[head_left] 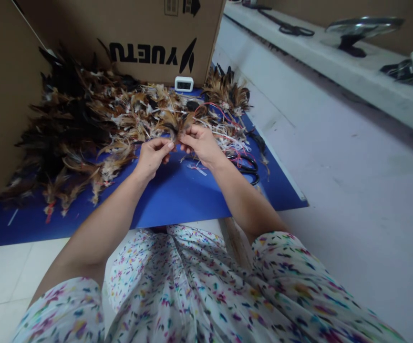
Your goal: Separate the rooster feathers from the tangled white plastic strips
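Above the blue table my left hand [155, 155] and my right hand [200, 143] meet at a small bunch of feathers [171, 125]. Thumb and fingertips of each hand are pinched on it; its lower ends are hidden by the fingers. Brown, tan and black tips fan upward from between the hands. Behind them spreads a large pile of loose feathers [120, 112]. By my right wrist lie tangled white and red strings [228, 140]. A pair of black-handled scissors [249, 167] sits partly hidden behind my right forearm.
A small white digital clock [184, 84] stands before a large cardboard box [149, 28]. Tied feather bunches [228, 90] are heaped at the back right. Along the right runs a wall with a ledge [321, 52] holding a round glass lid [364, 25] and cables. The blue tabletop [178, 200] ends near my lap.
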`<state>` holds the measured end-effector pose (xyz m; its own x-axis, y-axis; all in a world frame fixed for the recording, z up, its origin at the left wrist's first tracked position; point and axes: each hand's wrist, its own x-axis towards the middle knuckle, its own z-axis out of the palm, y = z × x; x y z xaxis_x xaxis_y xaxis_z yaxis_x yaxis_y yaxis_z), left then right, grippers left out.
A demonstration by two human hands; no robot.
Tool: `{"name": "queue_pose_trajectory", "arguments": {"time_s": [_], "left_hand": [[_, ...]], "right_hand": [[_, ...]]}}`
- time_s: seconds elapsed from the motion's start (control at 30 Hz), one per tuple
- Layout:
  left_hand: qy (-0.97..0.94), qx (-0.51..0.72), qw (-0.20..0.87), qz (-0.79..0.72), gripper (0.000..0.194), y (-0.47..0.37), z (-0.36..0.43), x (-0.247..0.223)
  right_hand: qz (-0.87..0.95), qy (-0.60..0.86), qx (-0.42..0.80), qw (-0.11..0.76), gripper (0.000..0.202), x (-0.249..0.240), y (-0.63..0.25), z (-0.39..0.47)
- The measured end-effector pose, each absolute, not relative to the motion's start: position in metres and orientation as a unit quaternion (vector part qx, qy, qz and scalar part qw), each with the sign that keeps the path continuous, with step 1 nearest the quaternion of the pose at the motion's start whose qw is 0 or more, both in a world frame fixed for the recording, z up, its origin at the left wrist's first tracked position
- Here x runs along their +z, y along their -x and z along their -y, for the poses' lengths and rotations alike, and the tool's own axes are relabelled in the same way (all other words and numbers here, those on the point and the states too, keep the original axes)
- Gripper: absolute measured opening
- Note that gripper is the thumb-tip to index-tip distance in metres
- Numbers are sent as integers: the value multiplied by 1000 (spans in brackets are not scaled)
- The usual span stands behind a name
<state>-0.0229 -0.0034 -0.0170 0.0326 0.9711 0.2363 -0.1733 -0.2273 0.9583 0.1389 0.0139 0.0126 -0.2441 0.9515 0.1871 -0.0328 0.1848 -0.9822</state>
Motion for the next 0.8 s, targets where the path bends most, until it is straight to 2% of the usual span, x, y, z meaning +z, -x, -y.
{"name": "queue_pose_trajectory", "arguments": {"time_s": [0.8], "left_hand": [[-556, 569, 449, -407, 45, 24, 2, -20]], "right_hand": [[601, 379, 507, 489, 16, 10, -139, -15]]}}
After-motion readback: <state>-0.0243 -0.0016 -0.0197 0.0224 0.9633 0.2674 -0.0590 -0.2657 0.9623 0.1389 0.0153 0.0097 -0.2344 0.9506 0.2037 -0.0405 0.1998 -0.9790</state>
